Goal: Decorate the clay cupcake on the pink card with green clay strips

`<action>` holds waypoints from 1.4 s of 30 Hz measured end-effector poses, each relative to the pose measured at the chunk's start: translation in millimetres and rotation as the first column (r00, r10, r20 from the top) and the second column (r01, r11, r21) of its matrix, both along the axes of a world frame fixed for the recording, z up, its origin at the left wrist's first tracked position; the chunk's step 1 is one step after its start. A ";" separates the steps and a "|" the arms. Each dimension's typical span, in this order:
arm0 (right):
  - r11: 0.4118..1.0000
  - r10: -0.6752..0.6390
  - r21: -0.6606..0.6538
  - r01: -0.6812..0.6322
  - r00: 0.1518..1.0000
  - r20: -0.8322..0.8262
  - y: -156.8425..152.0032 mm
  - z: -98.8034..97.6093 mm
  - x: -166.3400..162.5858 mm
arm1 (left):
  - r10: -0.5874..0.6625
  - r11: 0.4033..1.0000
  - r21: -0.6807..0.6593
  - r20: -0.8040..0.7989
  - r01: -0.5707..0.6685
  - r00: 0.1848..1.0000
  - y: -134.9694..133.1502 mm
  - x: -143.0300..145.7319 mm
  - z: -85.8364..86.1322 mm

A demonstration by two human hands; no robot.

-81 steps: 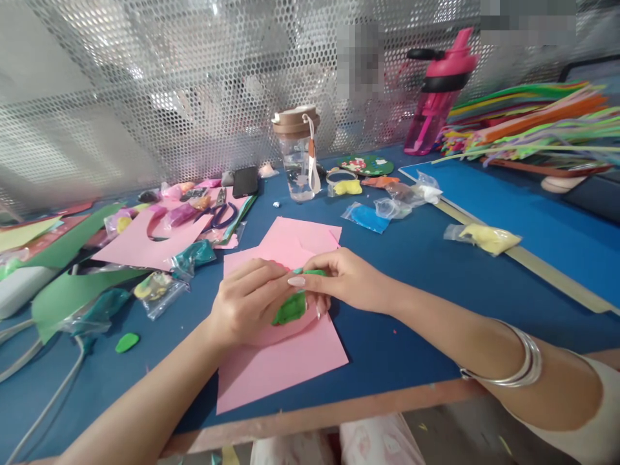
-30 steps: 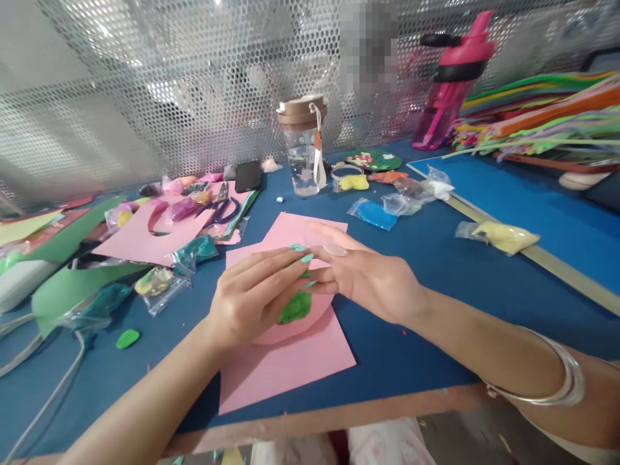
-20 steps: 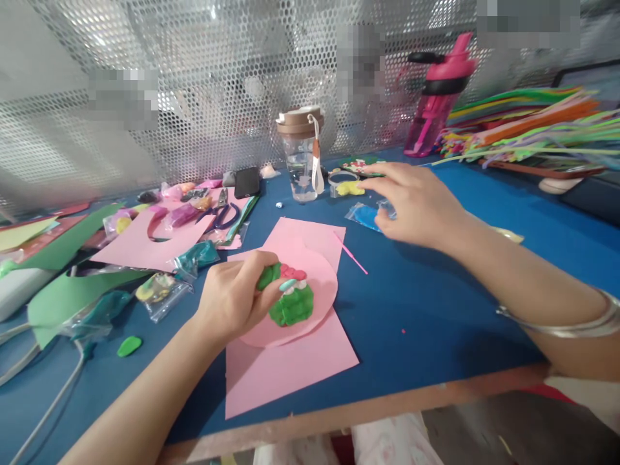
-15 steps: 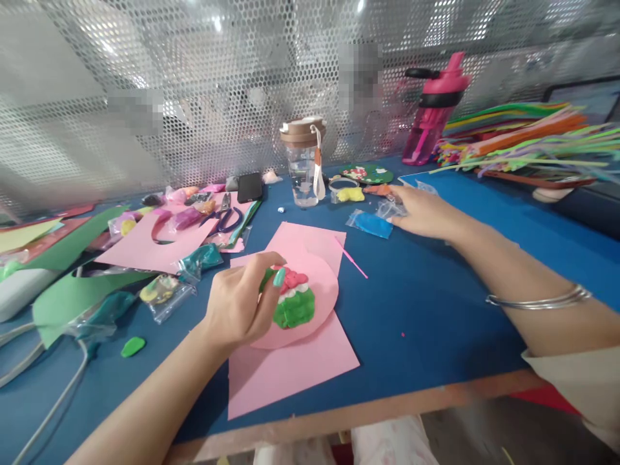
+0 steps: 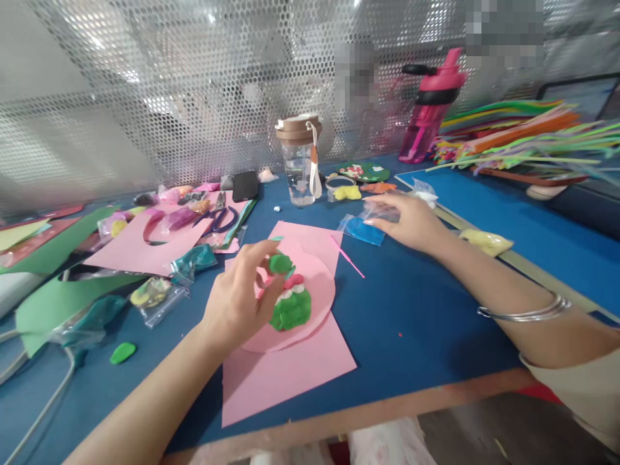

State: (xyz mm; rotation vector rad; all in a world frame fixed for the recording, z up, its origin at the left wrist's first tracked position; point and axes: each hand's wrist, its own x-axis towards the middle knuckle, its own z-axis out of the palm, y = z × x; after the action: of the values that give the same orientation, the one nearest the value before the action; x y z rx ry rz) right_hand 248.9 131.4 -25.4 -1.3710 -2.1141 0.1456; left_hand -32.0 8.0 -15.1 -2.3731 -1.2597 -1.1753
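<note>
Between left thumb and fingertips: small green clay lump (image 5: 279, 263), pinched by the left hand (image 5: 237, 303). Just below that grip sits the green clay figure (image 5: 290, 309) with red and white bits on top, resting on a pink paper disc (image 5: 317, 290), disc on a pink sheet (image 5: 290, 371). Right hand (image 5: 409, 223) is well apart, reached out to the far right of the pinch, fingers pressed on a clear plastic bag (image 5: 380, 210); cannot tell if it is actually gripped. Blue clay bag (image 5: 361, 230) just beside that hand. Thin pink stick (image 5: 347, 256) lies between the two hands on the blue table (image 5: 426, 310).
</note>
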 end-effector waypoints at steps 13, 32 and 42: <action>0.777 0.585 -0.077 -0.625 0.762 -0.278 -83.0 4.7 -60.5 | -0.181 0.953 -0.248 0.000 0.175 0.984 -7.4 12.3 3.0; 0.762 0.609 -0.104 -0.639 0.762 -0.218 -100.6 5.4 -66.2 | -0.244 0.881 -0.360 0.205 0.305 0.948 -10.3 14.9 1.2; 0.623 0.782 0.099 -0.776 0.620 -0.057 -114.2 -2.4 -68.0 | -0.256 0.867 -0.439 0.012 0.235 0.967 -16.8 23.9 0.8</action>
State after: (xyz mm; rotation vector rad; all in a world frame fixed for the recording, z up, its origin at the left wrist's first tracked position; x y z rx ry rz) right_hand 180.9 17.1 -27.9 -0.2851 -2.4625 0.4764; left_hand -8.1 -8.7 -14.3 -2.9451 -1.3535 -0.9668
